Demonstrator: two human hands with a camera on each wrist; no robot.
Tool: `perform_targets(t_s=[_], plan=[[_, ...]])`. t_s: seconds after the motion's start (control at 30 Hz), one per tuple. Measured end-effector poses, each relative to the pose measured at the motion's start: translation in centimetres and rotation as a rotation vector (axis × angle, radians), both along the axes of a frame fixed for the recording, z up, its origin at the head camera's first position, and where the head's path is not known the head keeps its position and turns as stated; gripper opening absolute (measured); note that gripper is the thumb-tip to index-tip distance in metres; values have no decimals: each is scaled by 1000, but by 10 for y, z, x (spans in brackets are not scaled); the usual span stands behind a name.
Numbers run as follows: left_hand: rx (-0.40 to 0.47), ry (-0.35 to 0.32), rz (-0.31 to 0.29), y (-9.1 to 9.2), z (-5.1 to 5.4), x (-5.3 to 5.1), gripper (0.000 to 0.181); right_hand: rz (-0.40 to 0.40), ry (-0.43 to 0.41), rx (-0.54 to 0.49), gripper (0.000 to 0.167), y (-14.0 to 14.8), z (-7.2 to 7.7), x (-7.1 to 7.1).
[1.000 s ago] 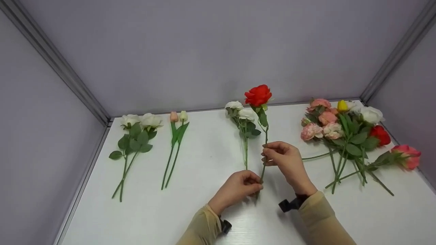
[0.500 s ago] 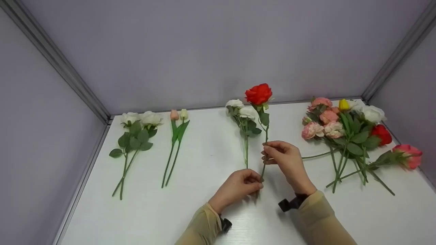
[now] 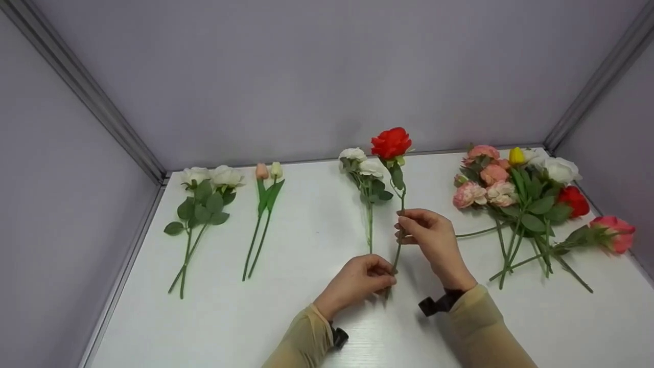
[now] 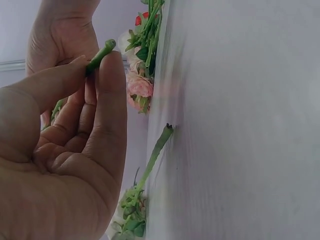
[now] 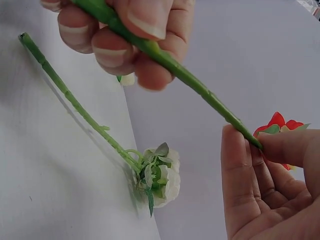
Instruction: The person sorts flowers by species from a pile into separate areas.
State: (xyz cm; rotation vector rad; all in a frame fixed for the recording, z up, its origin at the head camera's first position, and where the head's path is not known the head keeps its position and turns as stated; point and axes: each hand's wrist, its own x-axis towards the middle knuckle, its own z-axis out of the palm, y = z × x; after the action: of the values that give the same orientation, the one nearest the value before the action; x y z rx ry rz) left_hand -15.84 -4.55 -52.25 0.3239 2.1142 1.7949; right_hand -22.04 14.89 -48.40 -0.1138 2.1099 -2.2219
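Both hands hold one red rose [image 3: 391, 143] by its stem, above the table with the bloom tilted up and away. My left hand [image 3: 357, 280] pinches the stem close to its cut end; in the left wrist view that green stem end [image 4: 104, 54] sticks out between thumb and forefinger. Higher up, the right hand [image 3: 434, 240] pinches the same stem between thumb and fingers, as the right wrist view also shows with the stem [image 5: 200, 90] running between both hands. Just left of the rose lies a white flower spray [image 3: 371, 169], its lower stem partly hidden behind the left hand.
Two white roses [image 3: 226, 177] with crossed stems lie at the table's left. Beside them are a pink tulip [image 3: 261, 171] and a pale one. A mixed pile [image 3: 531, 207] of pink, white, red and yellow flowers covers the right side. Grey panels [image 3: 327, 76] enclose the table.
The red rose has shifted slightly to the right, and my right hand has moved a little up and right with it. The left hand stays nearly in place.
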Motion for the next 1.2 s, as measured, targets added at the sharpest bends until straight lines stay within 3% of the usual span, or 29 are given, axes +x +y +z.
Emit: perform_targets(t_s=[0.27, 0.6, 0.7, 0.8, 0.87, 0.97, 1.1, 1.2], plan=[[31, -3, 38, 2, 0, 1, 22, 4, 15, -3, 31, 0, 0, 0], [-83, 98, 171, 5, 7, 3, 13, 9, 5, -22, 34, -9, -3, -1], [-111, 112, 190, -2, 8, 3, 10, 26, 14, -9, 33, -19, -7, -1], [-160, 119, 201, -23, 13, 3, 9, 70, 43, 37, 32, -33, -12, -1], [-216, 132, 216, -46, 19, 3, 9, 121, 94, 150, 34, -45, -13, -1], [-330, 155, 271, -90, 30, 2, 10, 233, 246, 442, 41, -68, -15, 4], [-517, 157, 394, -160, 42, 6, 13, 423, 575, 889, 57, -107, -13, 15], [-666, 141, 474, -215, 47, 11, 17, 560, 787, 1112, 68, -139, -9, 23]])
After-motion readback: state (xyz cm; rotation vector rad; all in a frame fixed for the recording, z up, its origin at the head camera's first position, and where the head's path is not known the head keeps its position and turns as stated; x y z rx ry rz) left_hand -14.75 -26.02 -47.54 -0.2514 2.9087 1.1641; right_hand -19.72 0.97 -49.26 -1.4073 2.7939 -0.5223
